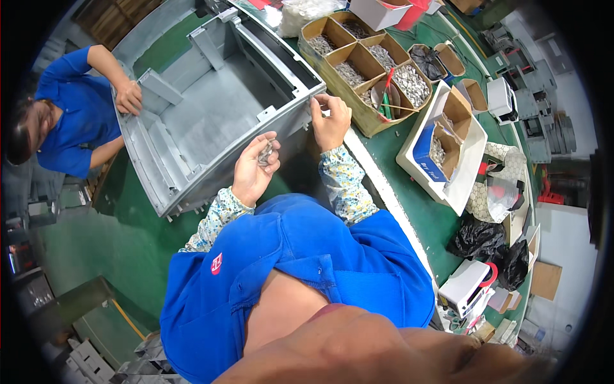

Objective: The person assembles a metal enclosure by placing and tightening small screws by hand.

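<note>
A large grey metal housing (211, 121), open-topped like a cabinet shell, stands before me. My left hand (254, 168) is cupped, palm up, around several small metal parts (265, 153) beside the housing's near wall. At the housing's near right corner is my right hand (331, 123), thumb and forefinger drawn together against the edge. What those fingertips hold, if anything, is too small to make out.
A co-worker in blue (80, 121) touches the housing's left rim. On the green table at right stand a divided cardboard box (358, 118) of small metal parts with red-and-green-handled pliers (385, 102), a white tray (457, 198) and black plastic bags (476, 237).
</note>
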`<state>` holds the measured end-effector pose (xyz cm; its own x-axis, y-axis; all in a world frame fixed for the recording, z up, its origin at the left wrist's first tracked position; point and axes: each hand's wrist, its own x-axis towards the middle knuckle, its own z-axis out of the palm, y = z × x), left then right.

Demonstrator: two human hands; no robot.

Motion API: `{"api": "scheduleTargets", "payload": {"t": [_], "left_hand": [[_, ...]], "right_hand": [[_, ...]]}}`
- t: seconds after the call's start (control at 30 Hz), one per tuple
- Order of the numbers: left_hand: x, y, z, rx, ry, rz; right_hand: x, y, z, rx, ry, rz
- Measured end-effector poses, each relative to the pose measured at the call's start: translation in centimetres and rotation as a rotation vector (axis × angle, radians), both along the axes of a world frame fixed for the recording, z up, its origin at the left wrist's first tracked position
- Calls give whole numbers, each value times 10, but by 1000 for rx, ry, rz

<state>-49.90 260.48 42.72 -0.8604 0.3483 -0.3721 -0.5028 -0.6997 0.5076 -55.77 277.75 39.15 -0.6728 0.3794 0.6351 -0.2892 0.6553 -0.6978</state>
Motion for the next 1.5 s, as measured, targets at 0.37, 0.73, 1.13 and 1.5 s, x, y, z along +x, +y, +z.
{"api": "scheduleTargets", "payload": {"t": [0.37, 0.73, 1.13, 1.5], "left_hand": [[1, 11, -1, 22, 36, -64], [-5, 9, 16, -135, 166, -268], [-2, 3, 9, -17, 44, 95], [-2, 9, 11, -34, 135, 118]], "right_hand": [[-5, 8, -3, 93, -71, 7], [34, 0, 53, -306, -347, 1079], [-55, 32, 63, 606, -187, 583], [-68, 28, 72, 811, -210, 676]]}}
